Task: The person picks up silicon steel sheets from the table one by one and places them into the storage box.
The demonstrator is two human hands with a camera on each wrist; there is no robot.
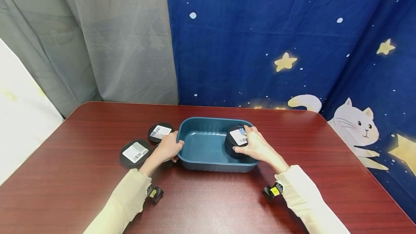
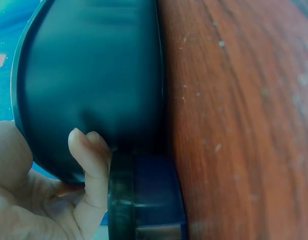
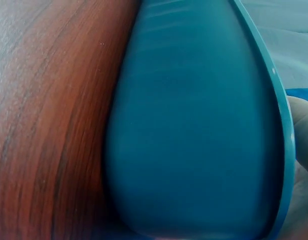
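Note:
A blue-teal plastic bin (image 1: 214, 167) sits mid-table. My left hand (image 1: 169, 146) grips its left end, thumb over the rim and fingers curled outside below it; the left wrist view shows this hand (image 2: 48, 195) against the bin wall (image 2: 93, 75). At the bin's right end, my right hand (image 1: 256, 145) holds the top of a stack of round black containers (image 1: 231, 143) with thumb and fingers. The top one has a white label. In the right wrist view the bin wall (image 3: 194, 125) hides the stack and most of that hand (image 3: 305, 135).
Left of the bin lie a round black container (image 1: 134, 153) and another one (image 1: 160, 132), both with white labels. A third round container (image 2: 148, 195) stands under my left hand, close to the bin. Curtains hang behind the reddish wooden table (image 1: 211, 205).

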